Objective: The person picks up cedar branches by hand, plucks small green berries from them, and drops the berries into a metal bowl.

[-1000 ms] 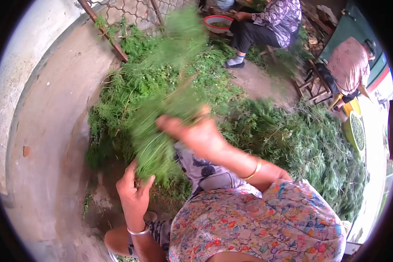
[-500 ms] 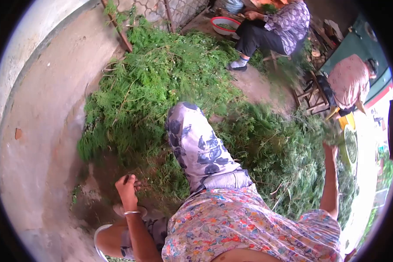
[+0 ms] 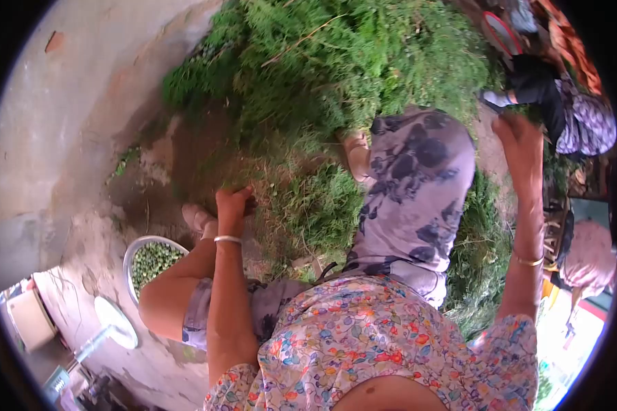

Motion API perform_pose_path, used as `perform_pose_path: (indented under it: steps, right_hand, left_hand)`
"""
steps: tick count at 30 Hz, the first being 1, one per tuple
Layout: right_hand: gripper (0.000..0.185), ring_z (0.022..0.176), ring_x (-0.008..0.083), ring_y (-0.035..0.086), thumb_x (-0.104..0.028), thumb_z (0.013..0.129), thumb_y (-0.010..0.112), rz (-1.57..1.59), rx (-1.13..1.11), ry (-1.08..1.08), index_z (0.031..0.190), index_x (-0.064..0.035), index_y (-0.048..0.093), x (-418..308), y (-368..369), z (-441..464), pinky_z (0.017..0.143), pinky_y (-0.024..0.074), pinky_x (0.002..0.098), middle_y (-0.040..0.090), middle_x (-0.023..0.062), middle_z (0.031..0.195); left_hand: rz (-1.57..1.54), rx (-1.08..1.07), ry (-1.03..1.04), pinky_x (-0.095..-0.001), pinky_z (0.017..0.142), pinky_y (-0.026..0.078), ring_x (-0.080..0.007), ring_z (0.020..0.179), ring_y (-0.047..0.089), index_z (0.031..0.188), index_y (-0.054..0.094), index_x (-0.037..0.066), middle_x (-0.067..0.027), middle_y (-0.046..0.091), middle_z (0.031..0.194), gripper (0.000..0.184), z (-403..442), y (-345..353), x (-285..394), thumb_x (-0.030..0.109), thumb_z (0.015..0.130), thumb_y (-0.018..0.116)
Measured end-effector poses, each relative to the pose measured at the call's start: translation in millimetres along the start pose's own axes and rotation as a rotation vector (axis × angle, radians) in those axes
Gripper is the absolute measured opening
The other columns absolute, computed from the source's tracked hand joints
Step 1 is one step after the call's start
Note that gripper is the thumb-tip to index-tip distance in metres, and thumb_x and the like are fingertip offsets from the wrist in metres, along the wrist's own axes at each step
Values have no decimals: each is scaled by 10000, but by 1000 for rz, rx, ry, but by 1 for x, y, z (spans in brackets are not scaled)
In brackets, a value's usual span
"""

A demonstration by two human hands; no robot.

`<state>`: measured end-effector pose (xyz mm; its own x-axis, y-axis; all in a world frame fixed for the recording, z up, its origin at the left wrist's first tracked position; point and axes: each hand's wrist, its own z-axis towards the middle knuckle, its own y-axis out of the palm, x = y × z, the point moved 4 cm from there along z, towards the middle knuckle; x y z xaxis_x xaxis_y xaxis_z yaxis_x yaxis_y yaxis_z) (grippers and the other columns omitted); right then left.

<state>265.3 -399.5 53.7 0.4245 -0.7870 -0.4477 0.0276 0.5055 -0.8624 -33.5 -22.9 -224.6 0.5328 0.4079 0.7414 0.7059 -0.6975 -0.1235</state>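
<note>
My left hand (image 3: 234, 207), with a silver bangle at the wrist, is raised over the brown ground with its fingers curled together; whether anything small is in them is hidden. My right hand (image 3: 521, 137), with a gold bangle further down the arm, is lifted beside my bent knee (image 3: 425, 157); its fingers are blurred. Beyond the knee lies a large heap of green leafy branches (image 3: 336, 55), with more branches (image 3: 483, 253) under my right forearm. A metal bowl (image 3: 127, 268) of small green pieces stands beside my other leg.
One person (image 3: 586, 120) in patterned clothes sits at the upper right near a red-rimmed basin (image 3: 500, 32). Another person (image 3: 589, 253) in pink sits at the right edge. A concrete strip (image 3: 68, 137) runs along the left, with a white stand fan (image 3: 115, 322) at lower left.
The view has swung left and down, bringing the bowl into sight. The greenery once between my hands is gone from them, and my right hand has come back from the far right pile.
</note>
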Motion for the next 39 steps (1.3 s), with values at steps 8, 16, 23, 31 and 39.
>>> perform_pose_path:
  steps: [8,16,23,31,39]
  right_hand:
    - [246,587,313,622,-196,790,647,325,-280,-368,834,46,640,-175,141,53,575,492,398,612,203,654]
    - [263,734,183,644,-102,741,711,277,-537,-175,933,56,626,-184,156,52,655,500,286,664,155,780]
    - [288,764,171,650,-92,738,724,278,-350,-246,966,47,618,-166,140,62,675,500,278,664,141,816]
    - [313,711,152,649,-104,726,734,219,-484,-273,978,43,620,-155,136,54,623,510,262,653,124,738]
    - [351,687,176,649,-119,715,737,310,-379,-246,990,60,612,-159,140,49,593,501,258,654,133,781]
  left_hand:
    - [1009,-291,424,-436,742,492,-376,843,612,1066,568,-28,-250,617,898,502,38,94,-56,221,661,729]
    - [1221,-289,724,-498,946,380,-476,1226,318,1330,209,-104,-307,295,1333,971,69,187,-117,354,671,756]
    - [873,-246,335,-655,916,326,-483,1284,215,1366,139,-93,-284,150,1416,1064,34,218,-162,459,672,727]
    - [1039,-1061,231,-586,964,329,-495,1256,271,1260,375,-84,-334,211,1376,859,-40,234,-158,468,684,693]
    - [899,-33,615,-434,576,480,-324,688,588,929,571,75,-141,590,785,188,47,182,-120,199,789,595]
